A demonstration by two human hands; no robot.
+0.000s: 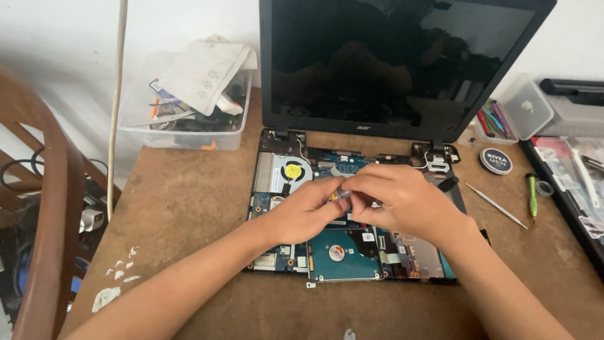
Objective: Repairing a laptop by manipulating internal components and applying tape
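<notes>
1. An opened laptop (352,214) lies on a brown wooden table (189,201). Its bottom half has no cover, so the blue circuit board shows, and its dark screen (402,63) stands upright at the far edge.
2. Inside the laptop, a fan (292,171) with a yellow hub sits at the far left corner, and a silver and teal hard drive (343,255) sits at the near edge, in the middle.
3. The left hand (308,211) and right hand (402,198) meet over the middle of the laptop's board, just past the hard drive.
4. Both hands have their fingertips pressed together around a small silvery part (343,193); what the part is cannot be told.
5. Left of the laptop's screen stands a clear plastic box (189,107) filled with papers and odds and ends.
6. Right of the laptop lie a round dark tin (496,160), a thin metal pick (497,206) and a green-handled tool (532,195).
7. Beyond the tin, a small clear container (509,116) holds coloured pens.
</notes>
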